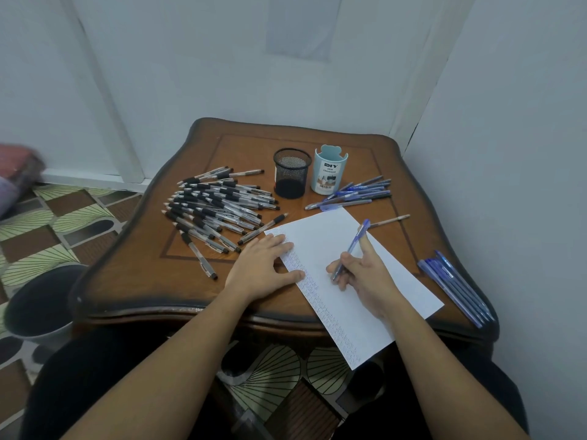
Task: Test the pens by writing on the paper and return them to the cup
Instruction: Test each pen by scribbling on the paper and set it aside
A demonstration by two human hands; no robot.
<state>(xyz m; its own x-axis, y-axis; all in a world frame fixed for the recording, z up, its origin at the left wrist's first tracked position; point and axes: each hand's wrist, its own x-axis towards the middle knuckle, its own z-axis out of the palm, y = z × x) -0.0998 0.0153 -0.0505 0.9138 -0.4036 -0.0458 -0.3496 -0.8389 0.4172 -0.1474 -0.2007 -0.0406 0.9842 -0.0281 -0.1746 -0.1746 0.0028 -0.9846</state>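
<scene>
We look down from the head view on a brown wooden bench (pixel 254 144) set in a white corner. Our left hand (pixel 263 265) lies flat with straight fingers, its grip open. Its fingertips and thumb press the left edge of the paper (pixel 320 236). The paper lies slantwise on the near right part of the bench, with its near corner hanging over the edge. Small lines of writing run down its left margin. Our right hand (pixel 362 274) has its grip closed round a blue pen (pixel 352 246), with one finger stretched out beside the barrel. The pen leans away from us with its tip down at the paper, though we cannot tell whether it touches. At the back of the bench two cups stand side by side, just apart: a black mesh cup (pixel 292 173) on the left and a light blue cup (pixel 330 174) on the right. Left of the mesh cup a heap of black pens (pixel 216 204) spreads out, one lying just beside the paper's far left corner. Right of the blue cup lies a cluster of blue pens (pixel 355 193), just beyond the paper. A pale pen (pixel 389 220) lies alone past the paper's far right side. A blue row (pixel 454 287) of pens lies at the bench's right edge, well apart from the cups. A dark bin (pixel 41 303) stands on the patterned floor (pixel 63 217) at left.
</scene>
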